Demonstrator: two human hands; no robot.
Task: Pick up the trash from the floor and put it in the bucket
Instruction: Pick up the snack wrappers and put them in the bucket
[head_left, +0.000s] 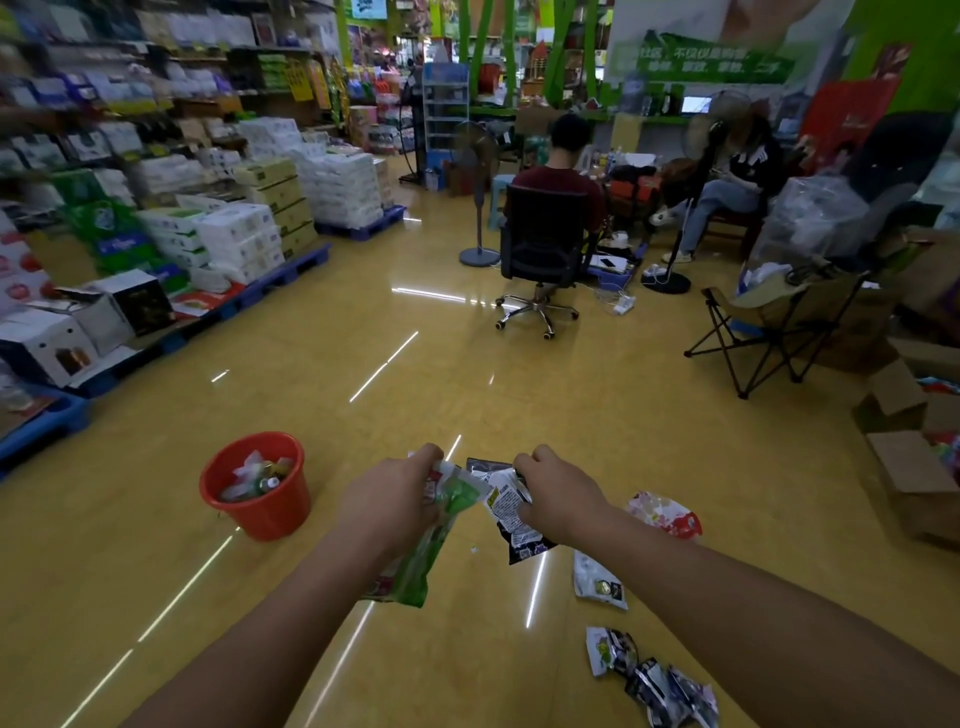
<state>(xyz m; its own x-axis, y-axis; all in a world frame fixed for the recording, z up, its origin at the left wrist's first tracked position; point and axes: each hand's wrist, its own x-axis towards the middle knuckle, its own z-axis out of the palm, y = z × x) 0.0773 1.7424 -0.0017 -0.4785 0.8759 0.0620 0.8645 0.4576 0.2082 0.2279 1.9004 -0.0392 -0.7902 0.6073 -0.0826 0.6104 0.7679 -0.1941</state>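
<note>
- Fingers (423, 460) of left hand (389, 501) curled tight around a green wrapper (434, 545); it hangs down from the fist, clear of the floor (467, 374).
- Right hand (556, 493) fingers pinch a black-and-white wrapper (511, 512) by its top edge; the lower part dangles below the wrist.
- Both hands out in front at about the same height, near each other; the two wrappers almost touch between them.
- Red bucket (257, 486) upright on the floor, left of the left hand and apart from it. Already holds trash: crumpled clear plastic and what looks like a bottle.
- More trash on the floor to the right: red-and-white packet (667, 514) just beyond the right forearm, a pale packet (597, 579) nearer the camera, a cluster of dark crumpled wrappers (654, 675) at lower right.
- Glossy yellow floor, strip-light reflections across it.
- Background: stacked boxed goods on blue pallets (291, 273) along the left, a seated person in an office chair (543, 249) back to camera, a pedestal fan (478, 208) beside them, a folding chair (779, 322) and open cardboard boxes (914, 467) at right.
</note>
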